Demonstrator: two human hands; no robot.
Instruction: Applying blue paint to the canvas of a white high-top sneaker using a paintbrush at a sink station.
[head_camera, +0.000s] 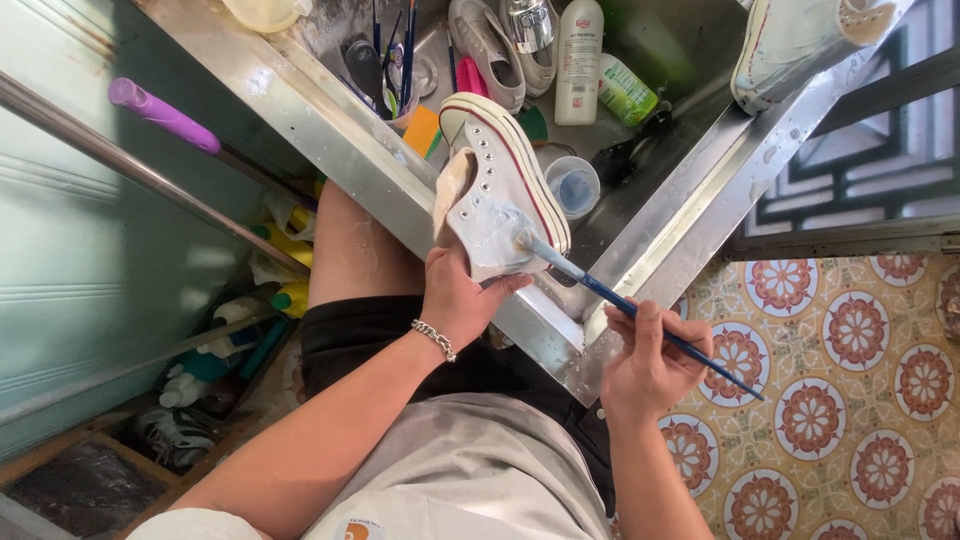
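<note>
The left hand (458, 300) gripped the white high-top sneaker (495, 190) by its heel end, holding it over the steel sink's near rim (545, 335). The right hand (645, 365) pinched a blue-handled paintbrush (640, 315), bristles touching the sneaker's pale-blue-coated side, just right of the left fingers.

Head view, steeply down, close

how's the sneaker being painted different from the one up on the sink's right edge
The held sneaker is gripped by the left hand over the sink, with the paintbrush in the right hand touching its wet, pale blue side. The other sneaker rests untouched on the sink rim, partly out of frame. Both are light canvas high-tops with white rubber soles.
</note>
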